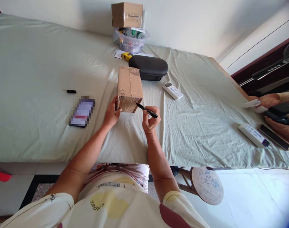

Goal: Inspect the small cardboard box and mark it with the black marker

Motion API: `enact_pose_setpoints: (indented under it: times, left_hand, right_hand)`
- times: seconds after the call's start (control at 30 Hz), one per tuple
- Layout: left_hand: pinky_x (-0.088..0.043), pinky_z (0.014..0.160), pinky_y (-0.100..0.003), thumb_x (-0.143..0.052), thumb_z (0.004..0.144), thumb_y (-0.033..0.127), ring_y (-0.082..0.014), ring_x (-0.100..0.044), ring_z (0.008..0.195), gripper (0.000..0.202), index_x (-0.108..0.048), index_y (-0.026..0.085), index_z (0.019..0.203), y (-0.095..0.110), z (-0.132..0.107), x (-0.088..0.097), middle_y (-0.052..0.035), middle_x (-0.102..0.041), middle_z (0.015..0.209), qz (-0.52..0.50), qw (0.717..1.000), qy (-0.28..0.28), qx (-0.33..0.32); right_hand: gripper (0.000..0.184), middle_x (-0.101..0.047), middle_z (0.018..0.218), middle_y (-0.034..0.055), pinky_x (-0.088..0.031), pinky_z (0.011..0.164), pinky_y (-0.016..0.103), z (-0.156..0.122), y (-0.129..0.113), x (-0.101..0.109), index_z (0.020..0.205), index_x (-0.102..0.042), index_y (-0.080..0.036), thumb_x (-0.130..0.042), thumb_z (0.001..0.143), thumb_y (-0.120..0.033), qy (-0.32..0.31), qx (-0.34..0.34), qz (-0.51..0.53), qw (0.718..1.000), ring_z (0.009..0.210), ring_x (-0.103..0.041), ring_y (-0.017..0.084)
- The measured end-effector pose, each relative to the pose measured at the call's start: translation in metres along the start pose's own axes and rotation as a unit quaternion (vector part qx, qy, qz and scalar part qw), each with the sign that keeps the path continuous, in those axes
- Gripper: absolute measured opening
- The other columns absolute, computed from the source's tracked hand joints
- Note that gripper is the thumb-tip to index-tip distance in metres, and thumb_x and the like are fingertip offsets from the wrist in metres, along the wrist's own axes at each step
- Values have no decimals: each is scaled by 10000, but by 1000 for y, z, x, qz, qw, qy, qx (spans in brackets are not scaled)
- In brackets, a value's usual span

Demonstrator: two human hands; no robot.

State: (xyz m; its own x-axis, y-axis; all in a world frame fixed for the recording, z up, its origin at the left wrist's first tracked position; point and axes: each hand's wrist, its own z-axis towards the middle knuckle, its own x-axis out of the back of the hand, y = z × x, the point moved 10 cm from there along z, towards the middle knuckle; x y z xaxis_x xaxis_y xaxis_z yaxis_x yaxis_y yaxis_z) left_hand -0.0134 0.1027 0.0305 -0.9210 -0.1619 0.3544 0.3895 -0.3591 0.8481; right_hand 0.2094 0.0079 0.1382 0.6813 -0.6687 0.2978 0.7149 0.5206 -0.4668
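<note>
A small brown cardboard box (pixel 130 84) stands on the cloth-covered table in front of me, with black scribbles at its corners. My left hand (pixel 112 113) grips its lower left side, thumb on the near face and the other fingers partly hidden behind the edge. Between the fingers of my right hand (pixel 151 119) is a black marker (pixel 148 110), its tip at the right part of the box's near face. The marker's black cap (pixel 71 91) lies apart on the cloth to the left.
A phone (pixel 82 112) lies left of the box. Behind it are a black case (pixel 149 67), a yellow tape measure (pixel 126 56) and a plastic tub (pixel 132 42) under another carton (pixel 127 15). A white power bank (pixel 173 91) lies right; another person's hands (pixel 268 102) hold devices at far right.
</note>
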Motion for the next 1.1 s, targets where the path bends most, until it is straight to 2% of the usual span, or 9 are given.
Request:
enact_pose_setpoints:
  times: [0.17,0.33,0.53,0.73,0.93,1.1]
  left_hand:
    - [-574,1109,-448,-630,945,226,-268,-701,1232,606,-471,243,1530,-2,0,0,-110,-685,1390,-5,1000,2,4]
    - [-598,1065,-427,-608,917,177,-252,-718,1186,600,-509,245,1504,-2,0,1,-106,-696,1364,-10,1000,12,7]
    - [-603,1051,-412,-616,937,204,-243,-729,1145,568,-513,245,1494,-1,-1,2,-97,-715,1315,4,1000,26,-13]
    - [-602,1042,-403,-603,914,184,-240,-729,1135,585,-514,230,1491,-1,0,2,-102,-711,1315,2,1000,21,-4]
    - [-598,1040,-404,-599,941,249,-240,-724,1136,548,-517,238,1483,-2,0,2,-101,-712,1323,-5,1000,16,-2]
    - [-605,1039,-407,-602,906,184,-236,-730,1127,568,-532,234,1468,-5,1,2,-100,-721,1302,-10,1000,20,-3]
  right_hand:
    - [291,-635,867,53,-502,823,413,0,5,4,1007,-624,-228,-453,1033,-462,6,-13,-37,999,815,-631,210]
    - [265,-642,856,42,-495,772,387,1,-3,10,1023,-616,-234,-450,1042,-440,36,24,-26,999,780,-630,198]
    - [284,-654,853,48,-498,784,392,1,-2,-3,1010,-632,-232,-454,1034,-452,-20,12,-43,999,777,-632,202]
    - [239,-653,832,42,-489,773,382,2,-5,5,1006,-630,-229,-471,1028,-407,13,27,-34,999,756,-629,195]
    - [246,-650,858,45,-508,795,393,1,-4,-4,1000,-649,-232,-483,1017,-413,-28,6,-25,999,792,-636,201]
    - [259,-616,888,47,-541,770,385,-2,6,7,1008,-615,-236,-454,1033,-438,33,-14,22,999,805,-647,200]
